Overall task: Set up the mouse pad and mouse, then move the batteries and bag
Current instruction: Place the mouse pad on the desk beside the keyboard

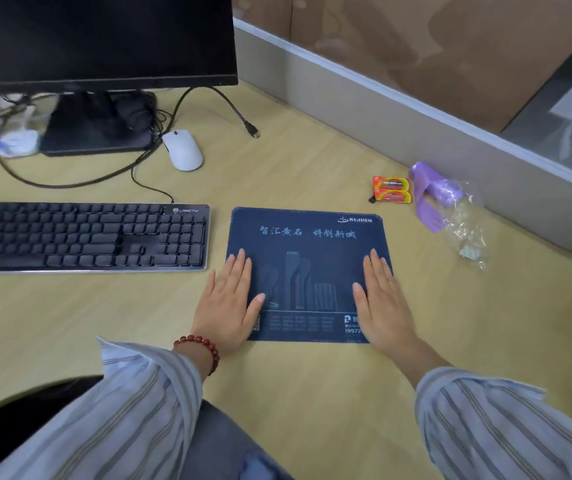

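Pressing mouse pad (307,271) flat, left hand (230,299) and right hand (383,303) spread, grasping nothing; could skew against keyboard (83,235) at nine o'clock if pushed unevenly.

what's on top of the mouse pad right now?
Both hands lie flat on the mouse pad: left hand on its near-left corner, right hand on its near-right. Nothing else is on it; the mouse sits by the monitor base. The print under the palms is covered.
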{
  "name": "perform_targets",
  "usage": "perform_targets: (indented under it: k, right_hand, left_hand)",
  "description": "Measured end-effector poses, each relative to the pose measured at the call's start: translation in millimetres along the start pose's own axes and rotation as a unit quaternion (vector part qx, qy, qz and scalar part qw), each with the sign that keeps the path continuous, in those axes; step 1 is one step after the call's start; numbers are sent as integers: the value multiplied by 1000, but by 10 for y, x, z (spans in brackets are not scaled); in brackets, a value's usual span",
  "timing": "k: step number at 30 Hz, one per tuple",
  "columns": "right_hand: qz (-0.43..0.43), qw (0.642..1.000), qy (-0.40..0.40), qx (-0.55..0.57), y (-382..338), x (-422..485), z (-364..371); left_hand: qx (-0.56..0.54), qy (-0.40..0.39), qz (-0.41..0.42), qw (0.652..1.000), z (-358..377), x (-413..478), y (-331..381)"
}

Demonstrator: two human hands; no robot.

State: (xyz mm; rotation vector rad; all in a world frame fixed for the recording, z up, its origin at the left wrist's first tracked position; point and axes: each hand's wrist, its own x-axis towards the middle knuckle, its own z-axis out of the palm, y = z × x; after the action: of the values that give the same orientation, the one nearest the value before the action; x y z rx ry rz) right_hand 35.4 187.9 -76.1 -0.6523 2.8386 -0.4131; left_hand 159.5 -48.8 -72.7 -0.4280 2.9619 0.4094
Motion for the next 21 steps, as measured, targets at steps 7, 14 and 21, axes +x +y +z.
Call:
perform_targets:
  k: [7, 14, 21]
  right_hand:
    - [11, 999, 37, -3, -13, -113, 145]
    - [57, 996, 36, -58, 42, -81, 175]
    - [69, 994, 32, -72, -4, -100, 146]
  left_hand:
    - [-38, 20, -15, 999, 89, -146, -16]
    - [-21, 23, -7, 999, 132, -107, 12]
    - [-7, 22, -7, 1000, 149, -71, 6]
